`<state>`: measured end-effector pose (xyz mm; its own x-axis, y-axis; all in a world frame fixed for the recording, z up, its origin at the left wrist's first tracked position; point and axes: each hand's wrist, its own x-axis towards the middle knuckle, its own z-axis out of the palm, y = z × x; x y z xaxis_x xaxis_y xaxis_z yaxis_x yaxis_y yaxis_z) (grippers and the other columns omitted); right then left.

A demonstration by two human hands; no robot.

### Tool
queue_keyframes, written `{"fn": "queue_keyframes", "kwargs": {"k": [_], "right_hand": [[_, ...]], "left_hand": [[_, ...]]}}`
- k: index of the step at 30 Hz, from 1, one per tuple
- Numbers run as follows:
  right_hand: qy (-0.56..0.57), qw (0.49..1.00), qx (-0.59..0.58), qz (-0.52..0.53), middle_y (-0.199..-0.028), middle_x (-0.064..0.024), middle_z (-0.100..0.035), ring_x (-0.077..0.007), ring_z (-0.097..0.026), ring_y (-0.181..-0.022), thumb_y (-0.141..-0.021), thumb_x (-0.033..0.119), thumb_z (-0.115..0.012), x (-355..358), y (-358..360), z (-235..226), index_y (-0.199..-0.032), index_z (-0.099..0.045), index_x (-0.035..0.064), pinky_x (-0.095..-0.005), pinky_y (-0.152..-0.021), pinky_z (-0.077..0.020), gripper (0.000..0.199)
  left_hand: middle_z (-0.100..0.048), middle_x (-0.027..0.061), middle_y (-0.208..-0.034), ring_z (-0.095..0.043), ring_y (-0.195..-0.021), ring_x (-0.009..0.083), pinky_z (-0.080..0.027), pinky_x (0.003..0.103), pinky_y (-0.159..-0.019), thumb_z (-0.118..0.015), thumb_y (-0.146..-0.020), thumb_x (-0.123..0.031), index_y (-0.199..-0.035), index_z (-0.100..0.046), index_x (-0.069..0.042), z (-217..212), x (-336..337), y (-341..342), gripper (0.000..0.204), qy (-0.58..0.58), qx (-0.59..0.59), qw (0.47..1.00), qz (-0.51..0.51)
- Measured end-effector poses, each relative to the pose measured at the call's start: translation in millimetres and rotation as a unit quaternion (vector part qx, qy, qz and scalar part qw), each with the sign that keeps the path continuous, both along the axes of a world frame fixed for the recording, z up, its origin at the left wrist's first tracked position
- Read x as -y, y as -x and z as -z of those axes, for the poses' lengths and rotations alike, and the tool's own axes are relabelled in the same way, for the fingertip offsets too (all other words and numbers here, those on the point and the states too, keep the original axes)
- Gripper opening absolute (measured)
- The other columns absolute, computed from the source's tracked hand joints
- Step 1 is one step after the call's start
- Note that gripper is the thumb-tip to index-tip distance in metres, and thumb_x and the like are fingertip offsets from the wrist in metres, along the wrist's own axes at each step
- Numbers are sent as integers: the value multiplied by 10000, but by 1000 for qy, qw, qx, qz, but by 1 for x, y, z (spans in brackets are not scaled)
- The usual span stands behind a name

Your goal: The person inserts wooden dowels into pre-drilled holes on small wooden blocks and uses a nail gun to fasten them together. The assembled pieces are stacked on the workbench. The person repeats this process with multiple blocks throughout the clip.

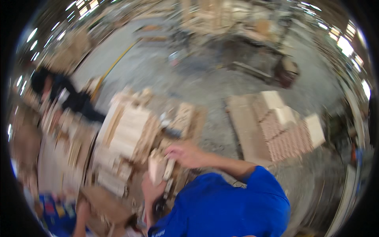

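My left hand [152, 190] is closed around the lower part of a pale wooden piece [157, 169], which stands tilted in front of my body. Just right of its upper end is my right hand [184, 154], reaching in from the right with its fingers toward the piece. Motion smears those fingers, so whether they touch or grip anything is unclear. Beside the held piece lies a narrow light wooden strip [169, 169] with dark spots. Beyond both hands, a stack of pale boards [128, 128] rests on the cluttered work surface.
At right, a stack of wooden blocks [286, 134] sits on a brown board [248, 128]. A person in dark clothes [73, 98] bends at the far left; another in blue [59, 215] is at lower left. A dark machine-like object [252, 59] stands on the grey floor [158, 75].
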<state>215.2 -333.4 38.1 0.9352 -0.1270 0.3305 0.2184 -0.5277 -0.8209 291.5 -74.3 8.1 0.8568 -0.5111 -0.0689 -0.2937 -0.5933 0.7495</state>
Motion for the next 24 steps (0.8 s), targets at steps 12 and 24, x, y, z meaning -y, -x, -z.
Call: {"fn": "queue_keyframes", "kwargs": {"k": [12, 24], "right_hand": [[-79, 990, -87, -73, -960, -139, -748, -273, -721, -841, -1025, 111, -707, -7, -23, -35, -1119, -743, 29, -370, -765, -554, 130], [-22, 982, -52, -183, -938, -140, -731, -343, -724, -844, -1021, 108, -707, 5, -69, -31, -1104, -723, 44, -427, -744, -561, 106]], "left_hand": [[-718, 271, -1059, -700, -1009, 474, -552, 503, -882, -788, -781, -256, -1153, -626, -4, -7, -17, 4, 478, -3, -68, 996, -49], [-743, 240, -1089, -728, -1021, 437, -571, 462, -892, -840, -793, -151, -1242, -633, -15, -10, -14, 2, 513, -47, -46, 994, -85]]}}
